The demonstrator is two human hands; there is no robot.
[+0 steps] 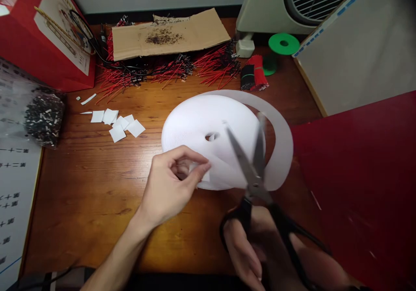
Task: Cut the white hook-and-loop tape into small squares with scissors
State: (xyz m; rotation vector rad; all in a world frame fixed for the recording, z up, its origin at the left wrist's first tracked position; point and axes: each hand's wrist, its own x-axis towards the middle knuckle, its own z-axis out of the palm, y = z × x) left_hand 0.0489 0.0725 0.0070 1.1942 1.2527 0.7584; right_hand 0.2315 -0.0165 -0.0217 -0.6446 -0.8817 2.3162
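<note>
Lightly, the left hand (169, 182) pinches together on the free end of a wide roll of soft white tape (195, 126) just ahead of it; this light, floppy strip is best held near that end. The right hand (247, 252) grips open black-handled steel scissors (251, 172).

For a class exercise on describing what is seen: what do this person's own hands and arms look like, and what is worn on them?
Both hands are bare, without gloves. The left hand shows no ring or watch, and the left forearm has no sleeve in view. The right hand is blurred, so fine details there cannot be told.
</note>
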